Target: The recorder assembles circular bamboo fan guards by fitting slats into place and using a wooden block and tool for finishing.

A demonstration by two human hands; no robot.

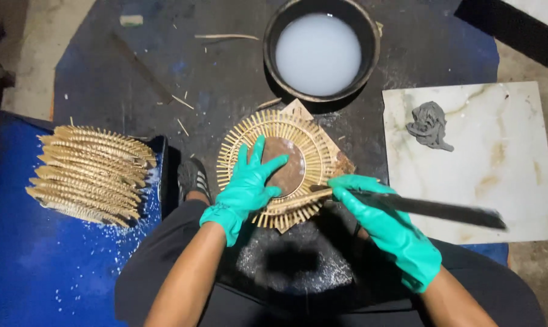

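A round frame of radiating bamboo sticks (286,130) with a brown centre disc lies on a dark work surface in front of me. My left hand (246,188), in a green glove, presses flat on the disc and the ring's lower left part, fingers spread. My right hand (386,227), also gloved in green, grips a long dark flat blade (443,210); the blade's tip rests on the ring's lower right edge and its long end points right.
A black bowl (371,66) of milky white liquid stands just beyond the ring. A pale marble tile (498,175) at right carries a grey lump of putty (429,125). A stack of finished stick rings (92,172) sits on blue sheeting at left.
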